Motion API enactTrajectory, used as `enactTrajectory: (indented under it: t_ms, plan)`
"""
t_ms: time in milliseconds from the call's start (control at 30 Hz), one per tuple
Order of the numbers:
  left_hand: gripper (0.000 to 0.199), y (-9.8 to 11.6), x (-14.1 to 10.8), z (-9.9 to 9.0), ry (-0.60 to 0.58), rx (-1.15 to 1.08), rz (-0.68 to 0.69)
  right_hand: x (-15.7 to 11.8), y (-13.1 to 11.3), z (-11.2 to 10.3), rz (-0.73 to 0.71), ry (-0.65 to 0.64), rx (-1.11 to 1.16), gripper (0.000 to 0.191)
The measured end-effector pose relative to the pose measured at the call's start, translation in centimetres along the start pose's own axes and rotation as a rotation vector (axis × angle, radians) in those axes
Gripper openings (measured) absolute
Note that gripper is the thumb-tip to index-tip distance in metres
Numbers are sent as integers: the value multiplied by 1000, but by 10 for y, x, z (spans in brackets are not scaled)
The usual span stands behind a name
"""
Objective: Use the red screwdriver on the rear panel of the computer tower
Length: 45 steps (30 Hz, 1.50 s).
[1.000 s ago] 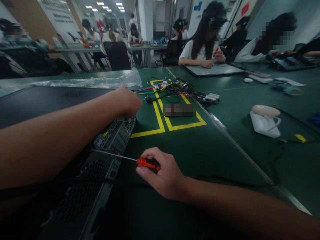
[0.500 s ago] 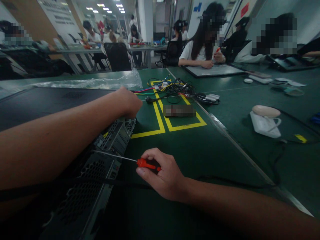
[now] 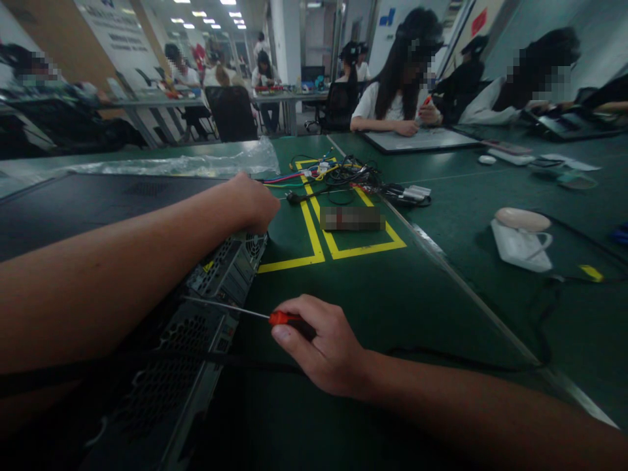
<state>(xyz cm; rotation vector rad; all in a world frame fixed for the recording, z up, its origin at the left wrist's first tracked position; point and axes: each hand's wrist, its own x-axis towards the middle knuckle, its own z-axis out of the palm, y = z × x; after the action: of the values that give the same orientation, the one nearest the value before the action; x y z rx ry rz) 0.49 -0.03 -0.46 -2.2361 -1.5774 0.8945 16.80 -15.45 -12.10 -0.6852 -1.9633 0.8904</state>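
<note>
A dark computer case (image 3: 161, 186) lies on its side at the left, its perforated rear panel (image 3: 169, 353) facing right. My right hand (image 3: 333, 350) is closed round the red and black handle of a screwdriver (image 3: 280, 318). The long thin shaft points left, and its tip meets the rear panel near the slot covers; the exact contact is in shadow. My left arm reaches across the case. At the far rear corner, above a round fan grille (image 3: 255, 243), my left hand (image 3: 252, 203) is curled over the edge, its fingertips hidden.
A tangle of cables (image 3: 350, 173) and a black plug (image 3: 293, 197) lie beyond the case by yellow tape marks (image 3: 366, 250). Clear plastic wrap (image 3: 245, 157) lies behind. A white device (image 3: 523, 245) sits at right. A black cable crosses in front. People work across the table.
The screwdriver handle has turned in my right hand's fingers, showing less red, and that hand has shifted very slightly. My left hand and the case stay in place.
</note>
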Motion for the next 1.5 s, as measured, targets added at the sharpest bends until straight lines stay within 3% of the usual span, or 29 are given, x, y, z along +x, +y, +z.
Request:
enactTrajectory:
  t_ms: [167,300,533,1500]
  plan:
    - [46,0,0,0,20,-15,-16,-1,0,1,4,7,47,18]
    - [43,-1,0,2,29,-5,-5,-3,1,3,36,31,61,29]
    - [40,-1,2,2,33,-41,-11,-2,3,4,12,34,55,16]
    - [38,0,1,1,39,-29,-15,-2,1,3,38,12,82,15]
